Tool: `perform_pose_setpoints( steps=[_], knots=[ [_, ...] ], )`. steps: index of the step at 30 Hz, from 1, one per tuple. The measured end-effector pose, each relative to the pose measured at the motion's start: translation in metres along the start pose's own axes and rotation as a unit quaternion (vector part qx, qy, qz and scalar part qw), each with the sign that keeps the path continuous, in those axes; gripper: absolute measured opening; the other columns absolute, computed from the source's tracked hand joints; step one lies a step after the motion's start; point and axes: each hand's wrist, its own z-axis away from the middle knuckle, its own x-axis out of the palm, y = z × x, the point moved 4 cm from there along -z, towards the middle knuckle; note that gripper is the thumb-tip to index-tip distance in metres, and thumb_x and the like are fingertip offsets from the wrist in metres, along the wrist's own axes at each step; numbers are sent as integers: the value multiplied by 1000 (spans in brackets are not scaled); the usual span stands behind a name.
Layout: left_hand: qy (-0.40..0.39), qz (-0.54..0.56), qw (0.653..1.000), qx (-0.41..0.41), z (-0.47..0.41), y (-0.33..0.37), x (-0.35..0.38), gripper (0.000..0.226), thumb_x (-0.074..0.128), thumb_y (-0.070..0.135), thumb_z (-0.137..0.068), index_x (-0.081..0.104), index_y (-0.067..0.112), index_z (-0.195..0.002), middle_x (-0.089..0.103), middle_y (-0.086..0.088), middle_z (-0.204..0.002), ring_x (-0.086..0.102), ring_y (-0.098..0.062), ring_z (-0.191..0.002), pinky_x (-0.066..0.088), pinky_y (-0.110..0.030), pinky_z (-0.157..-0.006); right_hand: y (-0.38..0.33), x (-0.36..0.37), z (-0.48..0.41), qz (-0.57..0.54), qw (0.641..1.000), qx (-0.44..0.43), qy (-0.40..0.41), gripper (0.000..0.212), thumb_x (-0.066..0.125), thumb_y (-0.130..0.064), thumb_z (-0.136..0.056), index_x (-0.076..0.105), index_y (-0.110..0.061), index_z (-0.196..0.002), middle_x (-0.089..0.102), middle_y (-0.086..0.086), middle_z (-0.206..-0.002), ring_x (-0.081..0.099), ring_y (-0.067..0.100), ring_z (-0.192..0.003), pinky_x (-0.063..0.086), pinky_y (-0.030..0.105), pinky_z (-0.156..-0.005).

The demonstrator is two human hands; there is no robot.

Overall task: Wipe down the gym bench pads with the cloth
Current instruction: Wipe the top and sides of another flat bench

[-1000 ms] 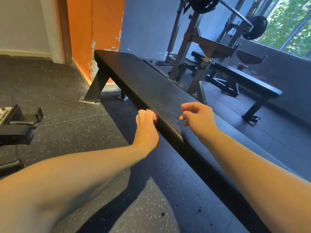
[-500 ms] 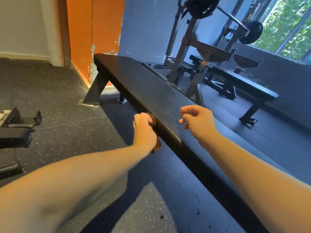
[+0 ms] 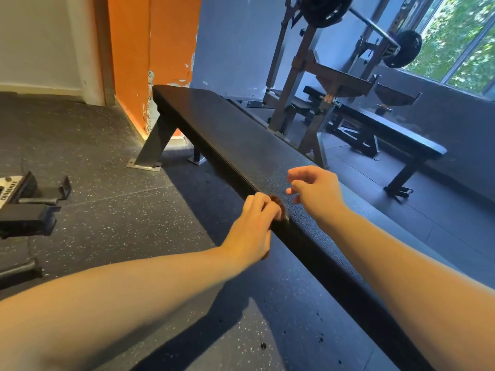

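Head view, centre frame: left hand (image 3: 253, 226) curls over a mostly hidden brown cloth (image 3: 277, 203) at the near edge of the bench pad (image 3: 241, 135); right hand (image 3: 316, 194) hovers beside, loosely curled, empty. Far-left white label (image 3: 8, 191) is unreadable.

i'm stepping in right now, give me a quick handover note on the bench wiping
Left hand: grips the small bunched brown cloth and presses it on the near edge of the long black textured bench pad.
Right hand: hovers over the pad beside it, fingers loosely curled, holding nothing.
Done: cannot tell; no wipe marks show on the pad.
Left: probably the pad's length toward its far end, then the second black bench in the background.
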Motion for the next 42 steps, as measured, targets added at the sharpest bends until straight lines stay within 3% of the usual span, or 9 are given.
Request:
perform_pose_setpoints(
  steps=[3, 8, 14, 16, 21, 28, 32, 37, 42],
  knots=[
    [76, -11, 996, -51, -23, -19, -24, 28, 57, -8, -88, 55, 15, -103, 44, -5, -117, 44, -19, -103, 40, -22, -77, 1, 5, -1, 14, 1000, -3, -3, 27, 55, 1, -99, 70, -20, -108, 71, -1, -102, 73, 14, -79, 57, 16, -60],
    [90, 9, 993, -74, -51, -33, -47, 19, 57, 3, -96, 57, 21, -103, 52, -2, -114, 48, -14, -103, 36, -12, -81, 8, 1, -7, 22, 1000, 5, 4, 27, 55, 1, -99, 70, -20, -108, 72, -1, -103, 74, 14, -77, 59, 19, -63],
    [-99, -94, 987, -81, -116, -2, -70, 15, 67, 14, -91, 57, 24, -97, 58, 1, -99, 56, -18, -89, 38, -23, -64, 18, -5, -24, 9, 1000, 8, 19, 31, 53, 5, -95, 70, -19, -105, 72, -1, -100, 73, 8, -71, 64, 40, -68],
    [-157, -127, 974, -98, -124, 2, -62, 18, 69, 16, -91, 56, 28, -95, 57, 3, -98, 55, -17, -88, 40, -26, -69, 20, -7, -34, 2, 1000, 4, 24, 32, 54, 5, -92, 70, -20, -103, 73, -2, -96, 73, 9, -70, 63, 46, -68],
    [-220, -191, 952, -90, -128, 2, -44, 18, 72, 24, -88, 55, 28, -91, 55, 4, -95, 56, -20, -89, 44, -33, -78, 24, -5, -48, 19, 1000, -12, 2, 31, 54, 4, -93, 69, -22, -102, 71, -8, -96, 73, 9, -72, 64, 34, -69],
    [-216, -228, 945, -94, -120, 2, -41, 29, 71, 25, -88, 66, 25, -117, 51, 1, -102, 58, -24, -95, 51, -37, -83, 15, -1, -65, 26, 999, -9, -42, 29, 52, 2, -96, 68, -20, -106, 71, -5, -97, 73, 8, -72, 56, 21, -57],
    [-200, -261, 937, -117, -105, 2, -44, 27, 68, 24, -89, 67, 24, -116, 53, -4, -107, 57, -30, -102, 54, -44, -89, 10, 5, -64, 34, 994, -21, -97, 28, 53, 3, -94, 68, -18, -102, 73, 1, -100, 73, 12, -71, 51, 19, -53],
    [-120, -256, 950, -136, -91, 6, -39, 19, 64, 31, -92, 70, 26, -110, 57, -3, -109, 55, -23, -98, 51, -38, -81, 6, 8, -63, 68, 987, -58, -131, 25, 58, -2, -95, 72, -20, -108, 72, -5, -95, 72, 8, -70, 60, 24, -65],
    [-72, -214, 956, -187, -83, 7, -44, 16, 67, 26, -92, 75, 25, -105, 58, 0, -100, 60, -23, -92, 45, -31, -76, -4, 18, -61, 86, 978, -80, -172, 28, 65, 1, -84, 73, -23, -95, 69, -7, -90, 70, 16, -87, 63, 39, -81]
  ],
)
